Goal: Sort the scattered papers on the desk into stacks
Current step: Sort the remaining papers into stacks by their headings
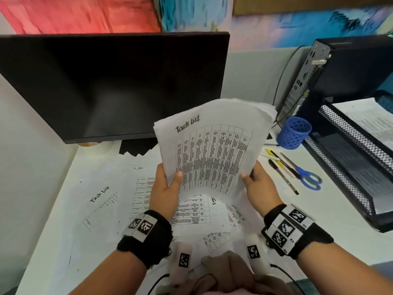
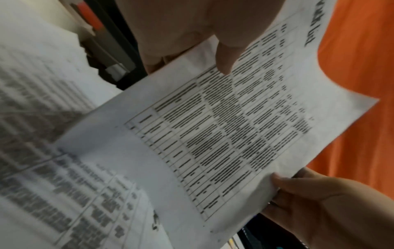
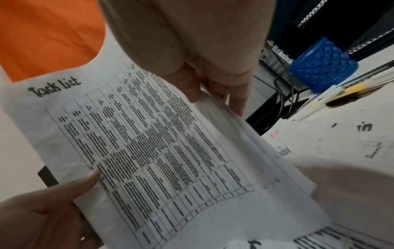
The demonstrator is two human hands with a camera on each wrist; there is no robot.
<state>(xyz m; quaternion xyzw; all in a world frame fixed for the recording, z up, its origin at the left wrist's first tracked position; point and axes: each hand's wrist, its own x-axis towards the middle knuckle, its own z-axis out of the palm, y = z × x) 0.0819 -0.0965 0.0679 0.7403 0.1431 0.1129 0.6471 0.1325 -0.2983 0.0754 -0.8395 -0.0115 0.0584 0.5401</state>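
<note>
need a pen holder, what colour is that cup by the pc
Blue, with a perforated pattern; the cup shows best in the head view.

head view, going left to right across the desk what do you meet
monitor → left hand → held sheaf of papers → right hand → blue pen cup → scissors → mesh tray
</note>
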